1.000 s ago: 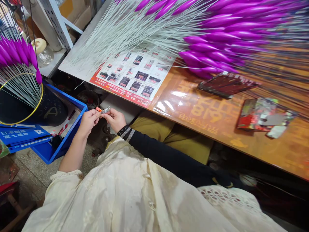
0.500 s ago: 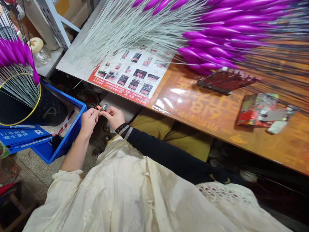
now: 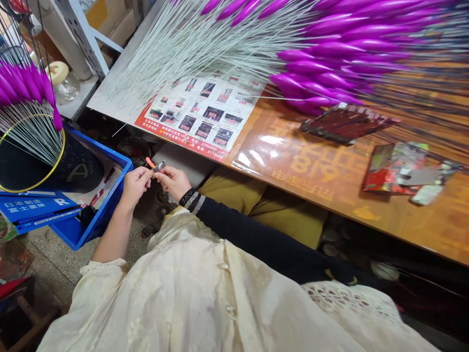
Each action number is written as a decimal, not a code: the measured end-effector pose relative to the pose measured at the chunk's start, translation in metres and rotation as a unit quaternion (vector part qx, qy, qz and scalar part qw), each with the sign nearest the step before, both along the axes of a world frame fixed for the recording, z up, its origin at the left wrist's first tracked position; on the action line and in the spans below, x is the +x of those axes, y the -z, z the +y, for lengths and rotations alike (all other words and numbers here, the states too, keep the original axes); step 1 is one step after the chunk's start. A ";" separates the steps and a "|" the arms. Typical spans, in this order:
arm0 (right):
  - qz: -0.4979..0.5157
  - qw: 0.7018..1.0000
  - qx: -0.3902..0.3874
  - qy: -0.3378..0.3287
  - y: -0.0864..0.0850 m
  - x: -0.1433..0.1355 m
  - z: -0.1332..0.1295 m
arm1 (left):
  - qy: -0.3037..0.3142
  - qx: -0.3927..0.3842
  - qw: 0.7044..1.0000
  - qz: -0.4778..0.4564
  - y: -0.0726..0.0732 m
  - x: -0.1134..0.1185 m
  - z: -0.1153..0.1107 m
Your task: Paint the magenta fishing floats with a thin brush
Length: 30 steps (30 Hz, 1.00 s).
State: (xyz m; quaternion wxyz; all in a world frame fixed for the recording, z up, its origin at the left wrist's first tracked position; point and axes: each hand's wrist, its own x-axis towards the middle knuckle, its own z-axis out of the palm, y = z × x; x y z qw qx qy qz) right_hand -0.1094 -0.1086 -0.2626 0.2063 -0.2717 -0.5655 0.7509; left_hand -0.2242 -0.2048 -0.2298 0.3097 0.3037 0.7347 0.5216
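My left hand point(image 3: 138, 185) is closed in a pinch, its fingertips close against those of my right hand. My right hand point(image 3: 175, 182), with dark and grey bands at the wrist, is closed too. Between and just above the fingertips shows a small dark grey piece point(image 3: 159, 166), and a short orange piece point(image 3: 149, 162) sticks up beside it. Which hand grips which piece is hidden by the fingers. Both hands are off the front edge of the table point(image 3: 278, 171), above the dark space over the floor.
Purple buds on pale stems point(image 3: 344, 49) lie across the table. A printed sheet point(image 3: 205, 115) lies under the stems. Nearer the right are a dark red scrap point(image 3: 344, 124) and a colourful scrap point(image 3: 403, 171). At left a black bucket point(image 3: 84, 168) of similar stems stands in a blue crate point(image 3: 128, 164).
The orange piece stands out more clearly and tilts up to the left. The fingertips have shifted slightly around the grey piece. The whole view has moved a little.
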 end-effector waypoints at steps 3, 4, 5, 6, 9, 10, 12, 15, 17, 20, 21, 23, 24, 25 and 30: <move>0.001 1.000 -0.004 -0.014 -0.001 0.001 0.000 | 0.000 0.004 1.000 -0.019 -0.002 0.001 0.000; 0.004 1.000 -0.004 -0.018 -0.002 0.002 0.000 | 0.002 0.006 1.000 -0.027 -0.003 0.001 0.000; 0.009 1.000 -0.006 -0.024 -0.002 0.002 -0.001 | 0.004 0.009 0.999 -0.035 -0.003 0.001 -0.001; 0.013 0.999 -0.010 -0.030 -0.002 0.002 -0.001 | 0.006 0.012 0.999 -0.043 -0.004 0.000 -0.001; 0.021 0.998 -0.030 -0.055 -0.001 0.002 -0.003 | 0.010 0.016 0.998 -0.057 -0.004 0.000 -0.002; 0.020 0.997 -0.032 -0.061 0.000 0.003 -0.003 | 0.010 0.015 0.998 -0.060 -0.004 0.000 -0.002; 0.014 0.998 -0.017 -0.067 0.002 0.004 -0.003 | 0.009 0.012 0.998 -0.067 -0.004 0.000 -0.003; 0.008 0.998 0.027 -0.048 0.003 0.005 -0.003 | 0.009 0.013 0.996 -0.083 -0.005 0.000 -0.003; 0.008 0.999 0.037 -0.038 0.003 0.006 -0.002 | 0.009 0.014 0.996 -0.091 -0.006 0.000 -0.003; 0.012 0.999 0.015 -0.046 0.001 0.006 -0.001 | 0.019 0.008 0.995 -0.094 -0.007 0.001 -0.004; 0.017 0.998 -0.001 -0.055 0.000 0.006 -0.001 | 0.024 0.006 0.995 -0.094 -0.008 0.001 -0.004; 0.030 0.996 -0.038 -0.078 -0.002 0.007 0.000 | 0.028 0.003 0.995 -0.096 -0.009 0.001 -0.005; 0.037 0.994 -0.054 -0.089 -0.002 0.007 0.000 | 0.028 0.001 0.995 -0.097 -0.009 0.001 -0.006; 0.043 0.992 -0.068 -0.099 -0.003 0.007 0.000 | 0.029 0.000 0.995 -0.097 -0.010 0.001 -0.006; 0.055 0.989 -0.094 -0.100 -0.002 0.008 -0.002 | 0.025 0.001 0.995 -0.092 -0.011 0.004 -0.007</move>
